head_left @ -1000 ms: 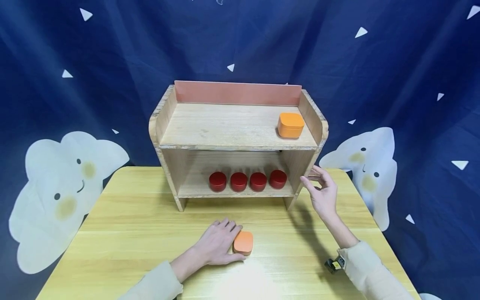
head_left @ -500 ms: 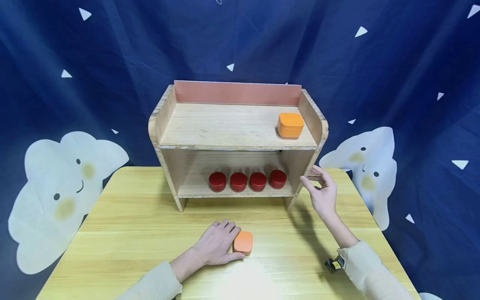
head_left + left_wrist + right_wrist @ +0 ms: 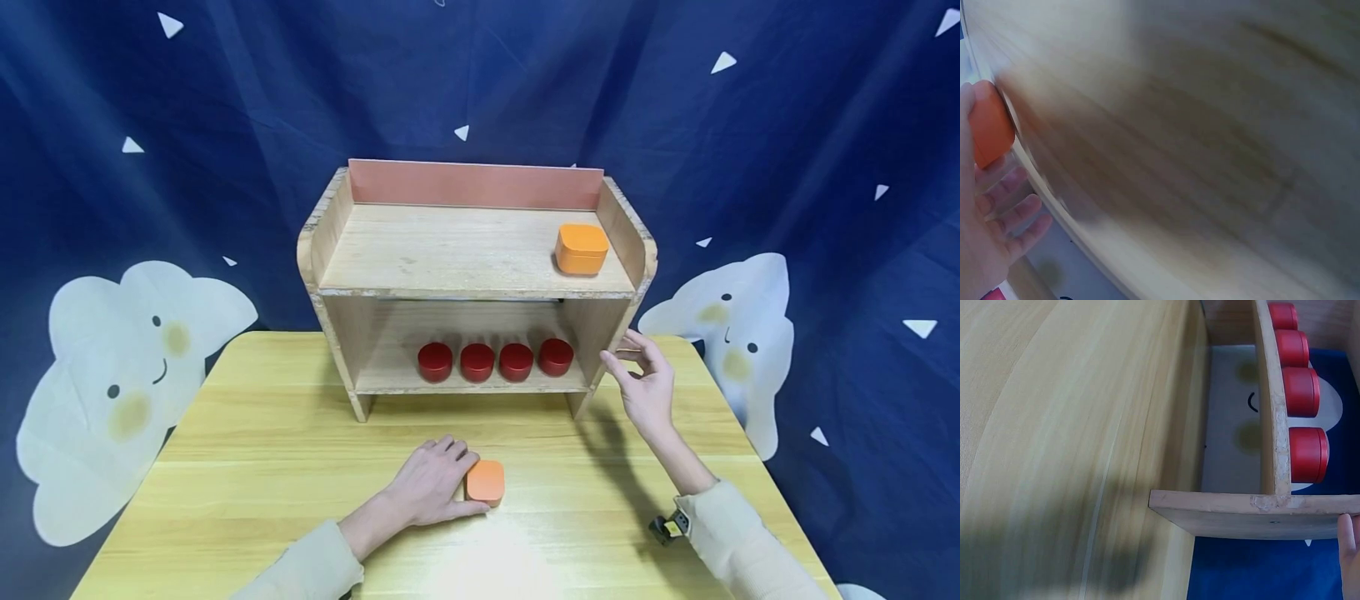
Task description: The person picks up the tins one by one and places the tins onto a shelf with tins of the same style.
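My left hand (image 3: 431, 483) lies low over the table and grips a small orange box (image 3: 486, 482) with rounded corners, thumb at its near side and index finger at its far left. The left wrist view shows this orange box (image 3: 991, 125) between thumb and index, the other fingers spread. My right hand (image 3: 648, 385) touches the outer right side of a wooden two-tier shelf (image 3: 450, 293), thumb at the front edge, holding nothing. In the right wrist view only a fingertip (image 3: 1349, 540) shows, against the side panel (image 3: 1241, 515).
Another orange box (image 3: 582, 250) stands at the right of the upper tier. Several round red tins (image 3: 477, 363) line the lower tier. The shelf stands toward the back of the wooden table (image 3: 247, 433). Behind hangs a dark blue curtain (image 3: 480, 75) with white clouds.
Both hands, the orange boxes and the red tins keep their places. Only a very slight shift of the view and of the left hand shows.
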The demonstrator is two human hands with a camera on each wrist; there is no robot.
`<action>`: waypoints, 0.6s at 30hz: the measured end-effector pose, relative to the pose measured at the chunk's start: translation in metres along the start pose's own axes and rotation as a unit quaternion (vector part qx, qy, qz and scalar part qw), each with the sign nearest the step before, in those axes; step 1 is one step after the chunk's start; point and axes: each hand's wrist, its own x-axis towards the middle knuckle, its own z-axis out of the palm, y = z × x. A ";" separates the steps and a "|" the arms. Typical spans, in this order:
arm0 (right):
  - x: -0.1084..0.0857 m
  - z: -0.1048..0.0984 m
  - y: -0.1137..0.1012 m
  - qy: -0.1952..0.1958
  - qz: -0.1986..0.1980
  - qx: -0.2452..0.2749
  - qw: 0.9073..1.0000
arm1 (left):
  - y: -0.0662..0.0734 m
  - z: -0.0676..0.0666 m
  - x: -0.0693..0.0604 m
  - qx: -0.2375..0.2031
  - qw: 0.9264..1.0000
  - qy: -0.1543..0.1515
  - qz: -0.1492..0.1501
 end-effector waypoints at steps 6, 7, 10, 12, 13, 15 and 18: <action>0.001 -0.001 0.002 0.003 0.006 -0.009 1.000 | 0.000 0.000 0.000 0.000 1.000 0.015 -0.004; 0.001 -0.001 0.003 0.003 0.005 -0.010 1.000 | 0.001 0.000 0.000 0.000 1.000 0.016 -0.004; 0.001 -0.002 0.003 0.002 0.003 -0.012 1.000 | 0.002 -0.002 -0.001 0.000 1.000 0.016 -0.006; 0.000 -0.002 0.003 0.001 0.003 -0.011 1.000 | 0.003 -0.003 0.000 -0.001 1.000 0.017 -0.010; 0.000 -0.001 0.003 0.001 0.003 -0.010 1.000 | 0.004 -0.003 0.000 -0.003 1.000 0.017 -0.012; 0.000 -0.001 0.003 0.001 0.003 -0.011 1.000 | 0.005 -0.004 0.000 -0.006 1.000 0.021 -0.017; 0.000 -0.001 0.002 0.002 0.005 -0.015 1.000 | 0.005 -0.006 0.001 -0.010 0.999 0.029 -0.023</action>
